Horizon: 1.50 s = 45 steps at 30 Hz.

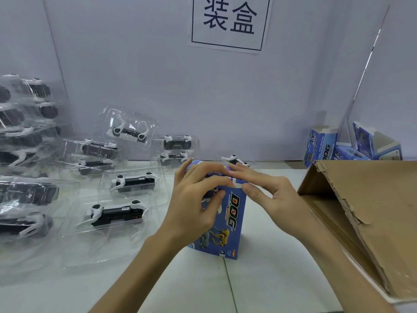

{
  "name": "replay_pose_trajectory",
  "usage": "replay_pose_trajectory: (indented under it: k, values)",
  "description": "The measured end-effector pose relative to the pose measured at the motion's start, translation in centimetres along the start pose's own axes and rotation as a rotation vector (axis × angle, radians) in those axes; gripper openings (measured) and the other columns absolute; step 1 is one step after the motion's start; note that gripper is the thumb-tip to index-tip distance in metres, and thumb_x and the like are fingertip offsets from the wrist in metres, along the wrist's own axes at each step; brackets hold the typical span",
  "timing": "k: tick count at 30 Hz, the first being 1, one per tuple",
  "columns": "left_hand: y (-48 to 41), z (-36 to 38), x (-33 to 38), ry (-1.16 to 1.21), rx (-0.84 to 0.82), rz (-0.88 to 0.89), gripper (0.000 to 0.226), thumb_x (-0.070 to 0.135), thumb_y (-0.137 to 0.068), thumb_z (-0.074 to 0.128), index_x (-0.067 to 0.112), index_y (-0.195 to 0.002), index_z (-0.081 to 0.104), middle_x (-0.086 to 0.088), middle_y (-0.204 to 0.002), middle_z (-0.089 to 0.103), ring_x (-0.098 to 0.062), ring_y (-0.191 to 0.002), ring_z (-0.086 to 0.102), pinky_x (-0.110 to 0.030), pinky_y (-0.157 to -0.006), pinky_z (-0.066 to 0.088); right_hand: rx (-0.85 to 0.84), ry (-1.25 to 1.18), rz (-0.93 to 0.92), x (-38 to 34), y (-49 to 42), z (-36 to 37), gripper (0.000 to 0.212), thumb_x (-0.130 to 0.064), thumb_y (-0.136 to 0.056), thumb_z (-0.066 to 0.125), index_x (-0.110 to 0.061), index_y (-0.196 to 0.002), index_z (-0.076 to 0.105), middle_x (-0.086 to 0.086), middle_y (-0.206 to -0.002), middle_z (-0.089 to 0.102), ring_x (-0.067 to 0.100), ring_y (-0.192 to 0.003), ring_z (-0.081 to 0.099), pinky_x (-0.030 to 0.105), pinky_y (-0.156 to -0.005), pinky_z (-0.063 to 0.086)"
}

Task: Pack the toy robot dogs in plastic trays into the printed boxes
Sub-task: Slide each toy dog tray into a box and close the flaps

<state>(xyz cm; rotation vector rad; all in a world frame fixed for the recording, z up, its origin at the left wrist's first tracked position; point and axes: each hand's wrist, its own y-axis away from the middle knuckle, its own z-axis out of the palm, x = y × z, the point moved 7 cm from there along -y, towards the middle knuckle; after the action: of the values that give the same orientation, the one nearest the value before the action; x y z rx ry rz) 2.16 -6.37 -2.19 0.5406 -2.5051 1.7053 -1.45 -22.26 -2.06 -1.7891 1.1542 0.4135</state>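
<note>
Atop one box [232, 214]: left hand [194, 199], right hand [275, 198].

Left forearm in from 7 o'clock, right from 5. Left hand [196, 199] curled, pinching box [234, 222] top; right hand [270, 195] fingers straight, pressing it

Blue printed box [234, 213], brown carton [370, 213]

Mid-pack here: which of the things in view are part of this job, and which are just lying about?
Part of the job: blue printed box that the left hand grips and the right hand presses at its top; toy robot dogs in clear trays, left; spare printed boxes, far right.
Lying about: brown cardboard carton, right; paper sign on the wall.
</note>
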Motion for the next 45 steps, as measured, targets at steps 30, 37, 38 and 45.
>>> replay_pose_trajectory:
  k: [30, 37, 38, 45]
  values:
    - [4.7, 2.1, -5.9, 0.318, -0.260, -0.476, 0.088, 0.068, -0.060, 0.079, 0.067, -0.132, 0.029, 0.036, -0.124, 0.056, 0.005, -0.116, 0.057, -0.015, -0.083, 0.049, 0.221, -0.092, 0.066, 4.3, 0.0, -4.7, 0.026, -0.011, -0.087, 0.064, -0.022, -0.108, 0.075, -0.007, -0.130, 0.063, 0.011, -0.124, 0.055, 0.025, -0.079, 0.058]
    - [5.0, 2.3, -1.6, 0.047, 0.017, -0.137, 0.085, 0.044, -0.066, 0.080, 0.027, -0.139, 0.040, 0.016, -0.128, 0.049, -0.008, -0.114, 0.055, -0.027, -0.083, 0.056, 0.414, -0.576, 0.441, 6.3, 3.3, 0.6, 0.069, -0.050, -0.074, 0.067, -0.037, -0.138, 0.043, -0.007, -0.132, 0.063, 0.021, -0.114, 0.066, 0.043, -0.083, 0.060]
    - [5.2, 2.0, -1.1, -0.026, 0.040, -0.068, 0.086, 0.041, -0.066, 0.078, 0.020, -0.140, 0.040, 0.010, -0.131, 0.048, -0.013, -0.115, 0.054, -0.033, -0.086, 0.056, 0.396, -0.680, 0.469, 6.4, 3.8, 1.8, 0.067, -0.049, -0.076, 0.065, -0.034, -0.138, 0.044, -0.002, -0.131, 0.065, 0.027, -0.113, 0.067, 0.046, -0.082, 0.061]
    - [6.9, 2.8, -0.7, -0.199, -0.053, 0.100, 0.081, 0.040, -0.075, 0.079, 0.019, -0.144, 0.043, 0.001, -0.139, 0.048, -0.022, -0.119, 0.048, -0.041, -0.100, 0.043, 0.436, -0.796, 0.461, 7.1, 6.4, 5.2, 0.048, -0.042, -0.091, 0.053, -0.017, -0.132, 0.061, 0.016, -0.113, 0.073, 0.032, -0.095, 0.073, 0.041, -0.063, 0.060]
